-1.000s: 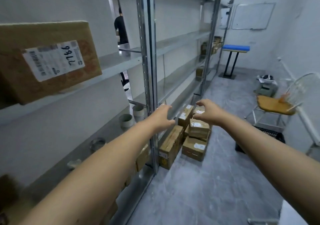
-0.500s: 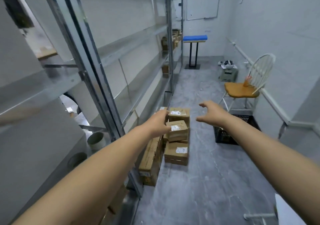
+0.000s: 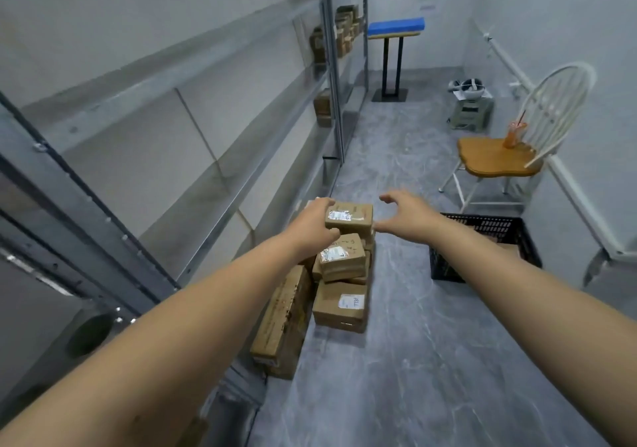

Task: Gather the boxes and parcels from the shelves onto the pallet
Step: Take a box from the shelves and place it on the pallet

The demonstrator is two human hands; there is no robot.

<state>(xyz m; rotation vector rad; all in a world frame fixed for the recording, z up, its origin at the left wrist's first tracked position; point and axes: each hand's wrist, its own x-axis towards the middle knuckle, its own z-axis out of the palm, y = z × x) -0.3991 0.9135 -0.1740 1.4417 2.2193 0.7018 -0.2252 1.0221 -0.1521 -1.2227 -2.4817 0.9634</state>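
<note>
The left grip (image 3: pixel 315 226) lies against the left edge of the top box (image 3: pixel 355 220), its fingers bent over that edge; whether they actually clamp it I cannot tell. The right grip (image 3: pixel 406 217) hangs just right of the same box, fingers apart and loosely arched, holding nothing, its thumb near the box's right end. Below and nearer than both grips, more boxes (image 3: pixel 341 305) sit stacked on the floor (image 3: pixel 396 360) beside the shelves (image 3: pixel 155 84). A black crate (image 3: pixel 489 227) stands right of the right grip, a chair (image 3: pixel 493 157) beyond it.
</note>
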